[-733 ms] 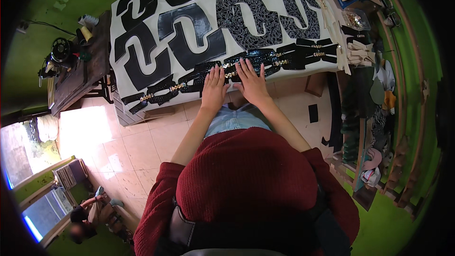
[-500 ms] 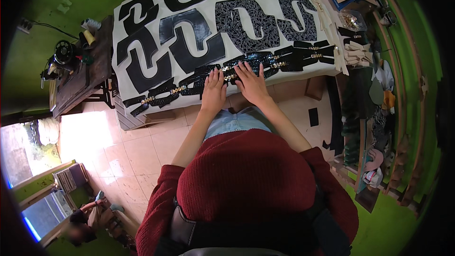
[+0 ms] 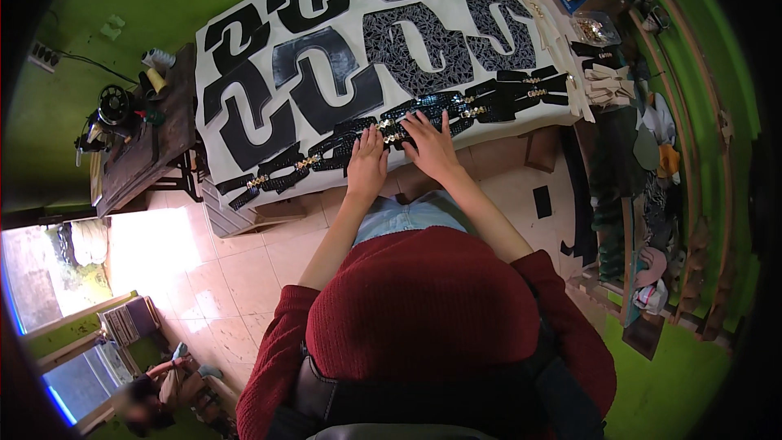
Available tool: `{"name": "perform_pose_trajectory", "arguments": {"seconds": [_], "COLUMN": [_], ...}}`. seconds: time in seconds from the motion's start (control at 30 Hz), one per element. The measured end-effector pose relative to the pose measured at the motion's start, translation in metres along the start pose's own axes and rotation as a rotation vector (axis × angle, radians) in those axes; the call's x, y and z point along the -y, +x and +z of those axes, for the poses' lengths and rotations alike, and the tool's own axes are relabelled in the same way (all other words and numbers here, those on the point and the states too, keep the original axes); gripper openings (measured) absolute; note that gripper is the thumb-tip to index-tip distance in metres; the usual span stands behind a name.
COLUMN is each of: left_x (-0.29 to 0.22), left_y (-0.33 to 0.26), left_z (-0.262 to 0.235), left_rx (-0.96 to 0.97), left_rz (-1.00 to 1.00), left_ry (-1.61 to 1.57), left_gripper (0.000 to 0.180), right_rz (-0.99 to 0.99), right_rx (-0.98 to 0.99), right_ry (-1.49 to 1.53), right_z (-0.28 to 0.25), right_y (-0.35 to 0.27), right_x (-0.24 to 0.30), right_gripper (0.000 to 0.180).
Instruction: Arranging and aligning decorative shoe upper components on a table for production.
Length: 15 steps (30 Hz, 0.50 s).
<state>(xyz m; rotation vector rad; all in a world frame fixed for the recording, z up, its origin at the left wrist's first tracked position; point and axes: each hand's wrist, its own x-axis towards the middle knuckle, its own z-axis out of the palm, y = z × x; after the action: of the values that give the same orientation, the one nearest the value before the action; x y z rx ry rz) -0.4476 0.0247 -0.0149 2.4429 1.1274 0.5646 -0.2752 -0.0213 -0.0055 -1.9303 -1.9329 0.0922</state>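
Both forearms angling in from below, elbows wide, hands nearly meeting at the table's (image 3: 489, 133) near edge. L hand (image 3: 368, 165) palm-down, fingers straight and close tog., thumb out toward the other hand; R hand (image 3: 429, 148) also palm-down, fingers fanned, little finger well apart. Neither's gripping anything; tips lie over the shiny black strips (image 3: 330, 147) w/ gold trim (image 3: 308, 162), can't tell how hard they press. Strips run in a row along the near edge, btwn the person and the plain black cut-outs (image 3: 334, 98) and patterned ones (image 3: 391, 49).
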Motion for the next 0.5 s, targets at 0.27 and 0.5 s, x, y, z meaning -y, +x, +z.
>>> {"name": "perform_pose_trajectory", "arguments": {"seconds": [0.27,0.5], "left_x": [-0.006,-0.009], "left_y": [0.002,0.004], "left_z": [-0.008,-0.020], "left_rx": [0.005,-0.071], "left_rz": [-0.016,-0.018], "left_ry": [0.049,0.031], "left_gripper": [0.045,0.047], "right_rz": [-0.007,0.032], "right_rx": [0.041,-0.125], "right_ry": [0.022,0.149], "right_z": [-0.005,-0.013], "right_y": [0.004,0.005], "right_x": [0.000,0.002], "right_gripper": [0.041,0.030]}}
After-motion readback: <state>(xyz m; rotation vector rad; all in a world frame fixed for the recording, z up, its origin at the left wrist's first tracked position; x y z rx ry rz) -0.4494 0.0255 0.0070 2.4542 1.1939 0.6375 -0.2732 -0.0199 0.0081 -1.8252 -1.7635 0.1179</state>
